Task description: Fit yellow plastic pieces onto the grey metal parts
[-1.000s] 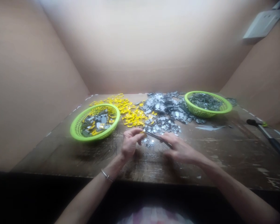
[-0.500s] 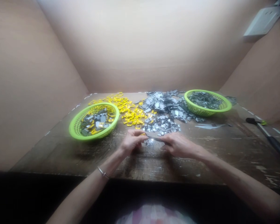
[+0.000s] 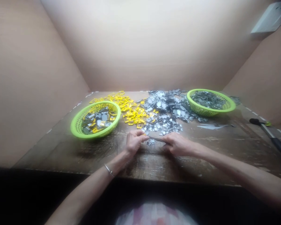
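My left hand (image 3: 134, 143) is closed in a pinch over a small yellow piece, mostly hidden by the fingers. In my right hand (image 3: 178, 143) is a slim dark metal tool (image 3: 156, 138), whose tip reaches to the left fingertips; its exact kind does not show. Just below and between the hands lie a few small shiny metal pieces (image 3: 151, 142). Beyond them spreads a pile of silver metal parts (image 3: 160, 104), with a heap of yellow plastic frames (image 3: 135, 115) to its left.
A green basket (image 3: 76, 134) at the left holds mixed yellow and silver pieces. Another green basket (image 3: 215, 112) at the back right holds grey metal parts. A black-handled tool (image 3: 275, 140) lies at the right. Walls enclose the wooden table (image 3: 96, 162) on three sides.
The view has shifted slightly, so the scene sits a little differently in the frame. Both hands keep nearly the same pose, with the tool still at the left fingertips.
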Demonstrator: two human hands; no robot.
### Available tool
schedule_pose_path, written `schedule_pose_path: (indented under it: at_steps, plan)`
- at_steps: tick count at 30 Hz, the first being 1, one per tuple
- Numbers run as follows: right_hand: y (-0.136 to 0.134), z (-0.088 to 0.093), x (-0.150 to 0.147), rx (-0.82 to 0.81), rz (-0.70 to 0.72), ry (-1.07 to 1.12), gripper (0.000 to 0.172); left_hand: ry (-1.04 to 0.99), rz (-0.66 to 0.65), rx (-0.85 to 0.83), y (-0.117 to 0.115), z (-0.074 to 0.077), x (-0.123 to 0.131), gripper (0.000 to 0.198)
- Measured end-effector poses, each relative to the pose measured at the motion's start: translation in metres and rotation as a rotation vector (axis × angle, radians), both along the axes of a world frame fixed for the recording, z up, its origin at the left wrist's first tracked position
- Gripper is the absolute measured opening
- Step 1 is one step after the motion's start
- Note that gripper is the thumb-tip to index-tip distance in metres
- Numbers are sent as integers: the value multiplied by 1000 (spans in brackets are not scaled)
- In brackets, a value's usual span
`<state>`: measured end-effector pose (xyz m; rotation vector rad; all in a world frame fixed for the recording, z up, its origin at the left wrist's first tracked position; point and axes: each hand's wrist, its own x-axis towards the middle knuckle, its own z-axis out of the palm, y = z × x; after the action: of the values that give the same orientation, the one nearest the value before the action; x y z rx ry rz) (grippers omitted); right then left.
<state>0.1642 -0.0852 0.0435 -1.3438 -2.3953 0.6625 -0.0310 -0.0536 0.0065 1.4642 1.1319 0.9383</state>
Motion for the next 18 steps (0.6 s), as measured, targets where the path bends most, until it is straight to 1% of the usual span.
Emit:
schedule_pose_path:
  at_steps: [3, 5, 8, 10, 15, 18]
  plan:
    - [0, 1, 3, 20, 9, -117, 25, -22, -27, -14, 4, 4, 2, 20]
    - [-1, 2, 5, 80, -19, -205, 24, -81, -47, -49, 7, 9, 3, 21]
    - [-3, 4, 6, 174, -64, -272, 23, -205, -66, -106, 10, 15, 1, 37]
    - [-5, 6, 6, 202, -69, -254, 23, -267, -67, -112, 11, 16, -1, 40]
    - [-7, 6, 13, 205, -129, -176, 31, -323, -6, -80, 13, 12, -9, 32]
    - [-7, 1, 25, 178, -213, -139, 33, -324, 29, -28, 16, 19, -18, 27]
